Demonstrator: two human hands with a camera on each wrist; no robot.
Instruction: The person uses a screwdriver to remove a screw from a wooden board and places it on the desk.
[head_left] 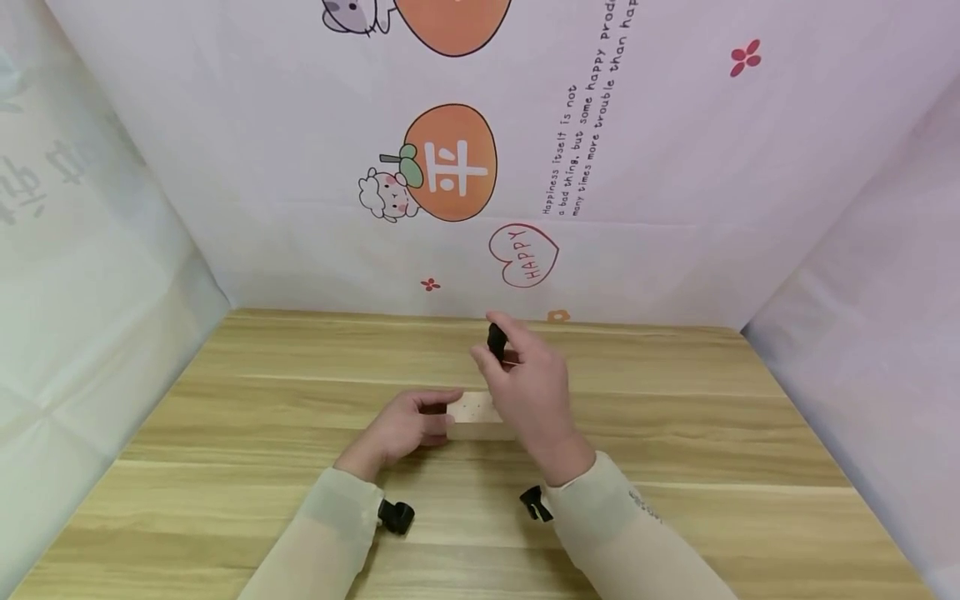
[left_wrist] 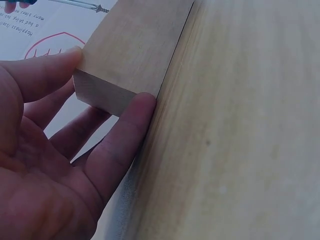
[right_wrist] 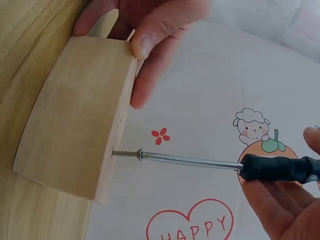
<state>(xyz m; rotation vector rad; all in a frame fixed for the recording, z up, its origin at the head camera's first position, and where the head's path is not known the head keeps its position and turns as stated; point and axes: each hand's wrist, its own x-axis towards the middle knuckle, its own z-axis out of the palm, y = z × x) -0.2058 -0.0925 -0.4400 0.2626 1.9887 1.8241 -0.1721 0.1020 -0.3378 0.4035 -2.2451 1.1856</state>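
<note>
A pale wooden block (head_left: pixel 471 408) sits on the table, its upper face marked with small holes. My left hand (head_left: pixel 401 427) grips the block's left end, thumb on one side and fingers on the other, as the left wrist view also shows. With its fingers and thumb, my right hand (head_left: pixel 534 392) holds a screwdriver (right_wrist: pixel 272 168) by its black handle above the block. In the right wrist view, the screwdriver's metal shaft (right_wrist: pixel 192 160) meets the head of a screw (right_wrist: pixel 127 153). This screw stands in the block's upper face, with much of its thread exposed.
The wood-grain table (head_left: pixel 660 417) runs back to a white printed backdrop (head_left: pixel 637 267). White cloth sides hang at left (head_left: pixel 97 275) and right (head_left: pixel 862 275). Black wrist mounts (head_left: pixel 396 517) stick out from both sleeves.
</note>
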